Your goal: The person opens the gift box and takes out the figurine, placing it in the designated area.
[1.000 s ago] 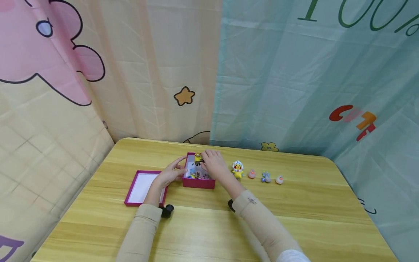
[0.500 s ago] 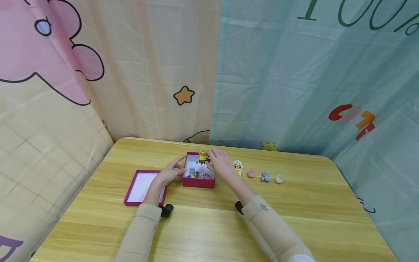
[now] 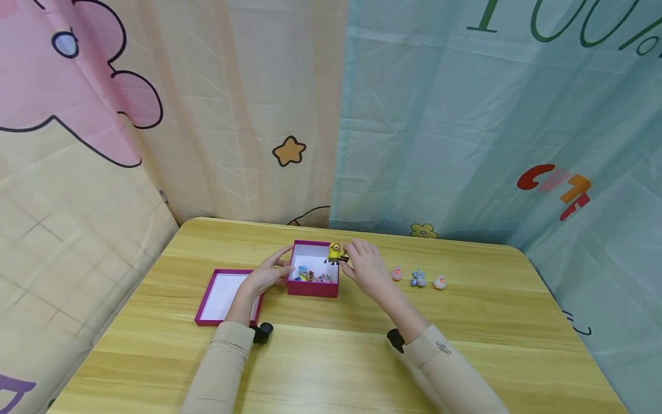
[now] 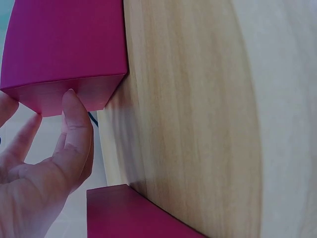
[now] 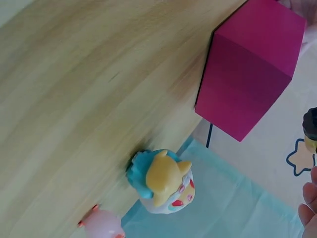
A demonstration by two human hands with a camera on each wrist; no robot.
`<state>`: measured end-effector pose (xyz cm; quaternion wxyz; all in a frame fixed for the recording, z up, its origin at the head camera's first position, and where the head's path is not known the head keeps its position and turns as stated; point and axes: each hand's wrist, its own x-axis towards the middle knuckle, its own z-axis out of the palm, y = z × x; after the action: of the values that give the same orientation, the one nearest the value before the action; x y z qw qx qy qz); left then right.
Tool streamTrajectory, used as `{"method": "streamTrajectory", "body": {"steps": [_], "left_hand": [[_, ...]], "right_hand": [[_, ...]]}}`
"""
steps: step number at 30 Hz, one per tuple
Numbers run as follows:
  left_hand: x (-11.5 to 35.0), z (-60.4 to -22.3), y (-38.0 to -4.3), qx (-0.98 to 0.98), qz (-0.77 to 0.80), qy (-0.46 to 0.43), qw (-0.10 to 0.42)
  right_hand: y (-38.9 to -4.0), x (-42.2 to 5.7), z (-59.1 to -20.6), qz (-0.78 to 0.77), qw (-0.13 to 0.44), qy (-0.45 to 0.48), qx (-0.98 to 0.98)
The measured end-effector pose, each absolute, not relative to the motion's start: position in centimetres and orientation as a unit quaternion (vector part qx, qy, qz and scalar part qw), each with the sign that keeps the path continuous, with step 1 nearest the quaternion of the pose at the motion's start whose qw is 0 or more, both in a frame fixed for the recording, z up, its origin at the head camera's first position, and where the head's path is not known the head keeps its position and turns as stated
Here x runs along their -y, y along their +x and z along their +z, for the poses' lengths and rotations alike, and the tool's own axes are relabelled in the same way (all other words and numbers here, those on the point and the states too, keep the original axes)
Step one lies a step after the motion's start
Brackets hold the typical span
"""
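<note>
My right hand (image 3: 368, 267) pinches a small yellow one-eyed Minion figurine (image 3: 335, 252), holding it over the right rim of the magenta box (image 3: 312, 289). In the right wrist view only the fingertips and a dark part of that figurine (image 5: 310, 124) show at the right edge. Several small colourful figurines (image 3: 310, 275) lie inside the box near its front wall. My left hand (image 3: 266, 277) touches the box's left side with spread fingers. The left wrist view shows its thumb (image 4: 75, 106) against the box wall.
A magenta lid (image 3: 227, 293) with a white inside lies left of the box, partly behind my left forearm. To the right, a pink duck (image 3: 396, 274), a blue-grey figurine (image 3: 418, 279) and a white duck (image 3: 439, 282) stand in a row. A yellow hooded figurine (image 5: 166, 181) stands between them and the box.
My right hand has carried the Minion figurine rightward from inside the box to its right rim. It now hides the yellow hooded figurine in the head view. My left hand stays on the box.
</note>
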<state>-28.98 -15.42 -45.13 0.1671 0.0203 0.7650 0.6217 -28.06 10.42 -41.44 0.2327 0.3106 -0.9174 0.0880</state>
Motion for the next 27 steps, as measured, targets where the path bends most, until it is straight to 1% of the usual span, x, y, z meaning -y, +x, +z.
{"method": "streamTrajectory", "body": {"steps": [3,9,15,27], "left_hand": [[15.5,-45.3,-29.1,-0.766,0.62,0.021,0.169],[15.5,-45.3,-29.1,-0.768,0.617,0.019,0.17],[15.5,-45.2,-29.1,-0.767,0.619,0.016,0.169],[15.6,-45.3,-29.2,-0.767,0.619,0.019,0.167]], "right_hand": [[-27.5,-11.2,-41.5,0.093,0.227,0.308,0.919],[-26.6,-12.7,-42.4,0.098,0.242,0.31,0.914],[-25.7,-13.9,-43.4,0.114,0.238,0.302,0.916],[-24.5,-15.8,-45.0,0.099,0.201,0.279,0.934]]}}
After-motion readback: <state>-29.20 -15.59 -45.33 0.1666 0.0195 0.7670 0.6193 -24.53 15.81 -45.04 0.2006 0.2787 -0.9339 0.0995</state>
